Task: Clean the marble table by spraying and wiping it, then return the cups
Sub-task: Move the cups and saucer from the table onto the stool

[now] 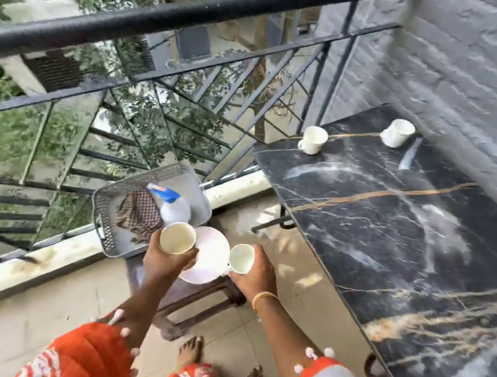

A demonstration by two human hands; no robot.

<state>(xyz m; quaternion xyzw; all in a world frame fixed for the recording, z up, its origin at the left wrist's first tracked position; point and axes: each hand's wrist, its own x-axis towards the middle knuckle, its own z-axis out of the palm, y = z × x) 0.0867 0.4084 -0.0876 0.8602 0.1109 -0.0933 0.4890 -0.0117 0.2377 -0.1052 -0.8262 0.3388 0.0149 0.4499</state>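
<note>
White cups fill both my hands: my left hand [168, 258] grips one cup [177, 238], my right hand [251, 274] holds a smaller cup [241, 258], both above the plate [210, 258] on the stool. Two more cups [313, 139] stand at the far end of the black marble table [390, 235]. The spray bottle [171, 202] and checked cloth [140, 216] lie in the grey basket [106, 203].

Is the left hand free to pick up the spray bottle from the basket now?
Probably not: the left hand already grips a cup, though the spray bottle lies uncovered just beyond it.
</note>
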